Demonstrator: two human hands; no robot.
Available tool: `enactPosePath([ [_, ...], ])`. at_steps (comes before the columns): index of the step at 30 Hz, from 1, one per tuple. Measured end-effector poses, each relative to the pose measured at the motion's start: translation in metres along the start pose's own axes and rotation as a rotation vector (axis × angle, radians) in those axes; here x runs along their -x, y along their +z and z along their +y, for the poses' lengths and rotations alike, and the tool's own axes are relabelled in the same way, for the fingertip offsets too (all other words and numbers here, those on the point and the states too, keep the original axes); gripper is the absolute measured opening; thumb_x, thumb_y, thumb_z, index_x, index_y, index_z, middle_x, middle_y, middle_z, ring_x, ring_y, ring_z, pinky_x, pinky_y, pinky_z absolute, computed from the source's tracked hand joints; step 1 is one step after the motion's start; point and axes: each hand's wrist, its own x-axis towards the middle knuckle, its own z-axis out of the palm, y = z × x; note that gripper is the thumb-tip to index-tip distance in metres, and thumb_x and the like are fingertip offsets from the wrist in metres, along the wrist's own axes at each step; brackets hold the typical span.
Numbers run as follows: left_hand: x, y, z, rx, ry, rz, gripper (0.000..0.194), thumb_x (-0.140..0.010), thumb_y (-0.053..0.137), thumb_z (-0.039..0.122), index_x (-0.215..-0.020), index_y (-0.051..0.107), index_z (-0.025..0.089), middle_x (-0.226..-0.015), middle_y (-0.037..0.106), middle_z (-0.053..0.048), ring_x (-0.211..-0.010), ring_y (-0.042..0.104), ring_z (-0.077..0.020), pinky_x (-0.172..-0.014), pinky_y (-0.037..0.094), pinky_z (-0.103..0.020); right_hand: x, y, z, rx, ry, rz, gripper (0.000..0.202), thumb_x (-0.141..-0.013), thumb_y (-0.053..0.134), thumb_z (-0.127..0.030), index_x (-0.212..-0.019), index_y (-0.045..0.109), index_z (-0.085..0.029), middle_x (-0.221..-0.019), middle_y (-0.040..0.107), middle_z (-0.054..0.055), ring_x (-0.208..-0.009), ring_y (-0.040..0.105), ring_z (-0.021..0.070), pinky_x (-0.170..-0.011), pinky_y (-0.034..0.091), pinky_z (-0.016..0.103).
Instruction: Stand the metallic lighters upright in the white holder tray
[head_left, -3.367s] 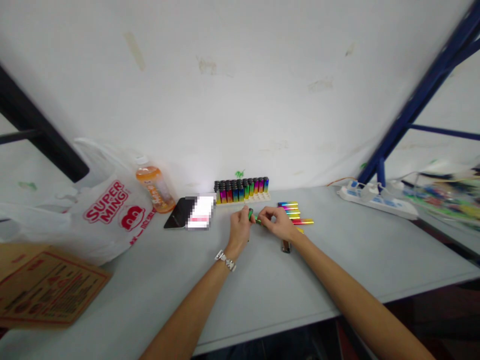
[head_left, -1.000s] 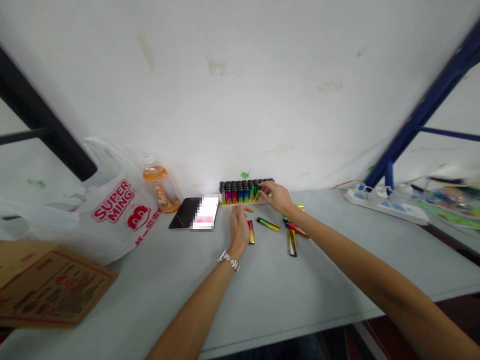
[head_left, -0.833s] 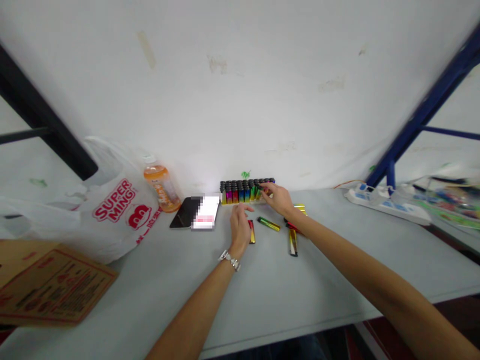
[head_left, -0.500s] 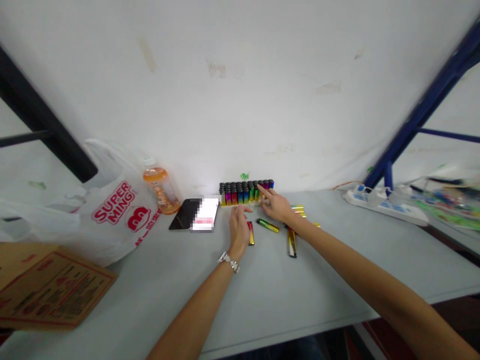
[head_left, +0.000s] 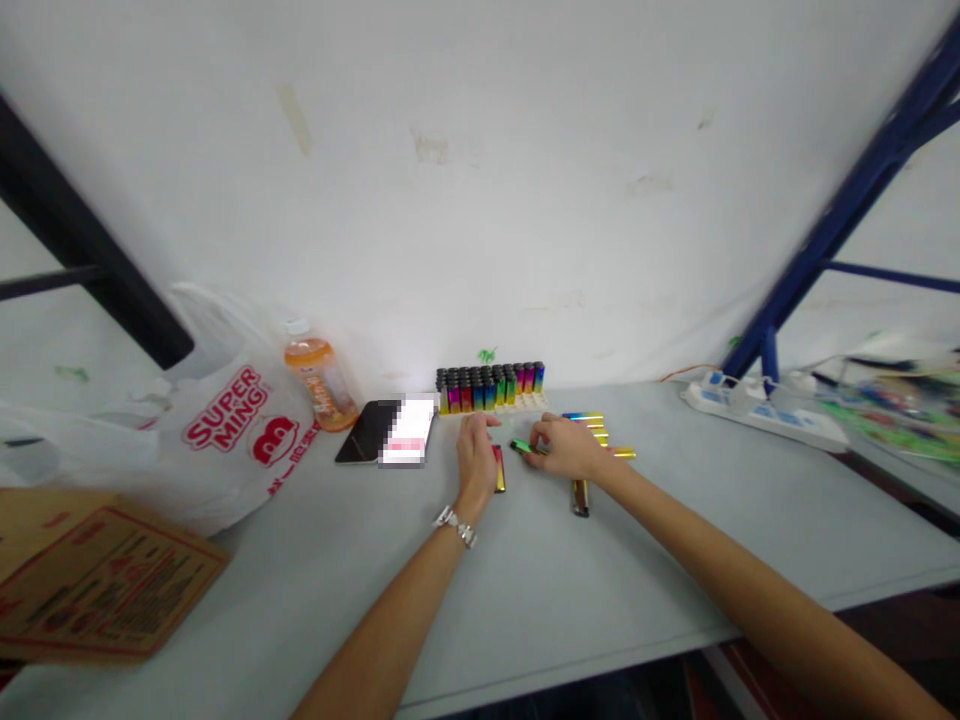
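While the left hand (head_left: 478,455) rests with loose fingers beside a red lighter (head_left: 498,468), the right hand (head_left: 566,447) pinches the green lighter (head_left: 519,446) on the worktop (head_left: 525,580), its length pointing leftward between both hands.

- My two arms are bare from the bottom edge of the view up to the hands, with no sleeves showing on either one
- My left hand (head_left: 477,452) has a silvery bracelet (head_left: 454,525) at the wrist, made of small pale links that catch the light; it is the only thing I wear that I can see
- My right hand (head_left: 568,447) is bare, and the wrist behind it carries no band or watch
- I see no gloves on either hand, and the fingers are too small and blurred for me to tell rings or nail colour
- Measured from the bracelet, the left forearm runs down and left to the lower edge
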Motion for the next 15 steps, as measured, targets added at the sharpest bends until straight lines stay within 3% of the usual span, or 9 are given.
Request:
enactPosePath([
  [6, -0.002, 0.002, -0.002, 0.015, -0.016, 0.013, 0.036, -0.096, 0.034, 0.035, -0.077, 0.061, 0.020, -0.085, 0.060, -0.004, -0.086, 0.057, -0.0193, -0.082, 0.044, -0.032, -0.010, -0.004, -0.004, -0.046, 0.112, -0.075, 0.023, -0.073, 0.069, -0.042, -0.086, 0.073, -0.023, -0.079, 0.071, 0.004, -0.071, 0.062, 0.0194, -0.057, 0.032, 0.027],
  [11, -0.001, 0.002, 0.003, 0.096, -0.044, 0.045, 0.036, -0.096, 0.039, 0.046, -0.088, 0.062, 0.019, -0.094, 0.063, -0.006, -0.094, 0.058, -0.0197, -0.088, 0.044, -0.032, -0.012, -0.010, -0.013, -0.236, 0.128, 0.095, 0.023, -0.072, 0.070, -0.042, -0.083, 0.071, -0.022, -0.070, 0.068, 0.001, -0.062, 0.058, 0.0151, -0.054, 0.031, 0.025],
  [15, 0.000, 0.005, 0.006, 0.231, -0.096, -0.035, 0.044, -0.095, 0.038, 0.052, -0.097, 0.064, 0.017, -0.101, 0.066, -0.008, -0.096, 0.059, -0.0197, -0.084, 0.045, -0.031, -0.013, -0.002, -0.021, -0.582, 0.094, 0.226, 0.023, -0.074, 0.069, -0.039, -0.083, 0.066, -0.019, -0.056, 0.058, -0.004, -0.051, 0.051, 0.0112, -0.050, 0.033, 0.023],
])
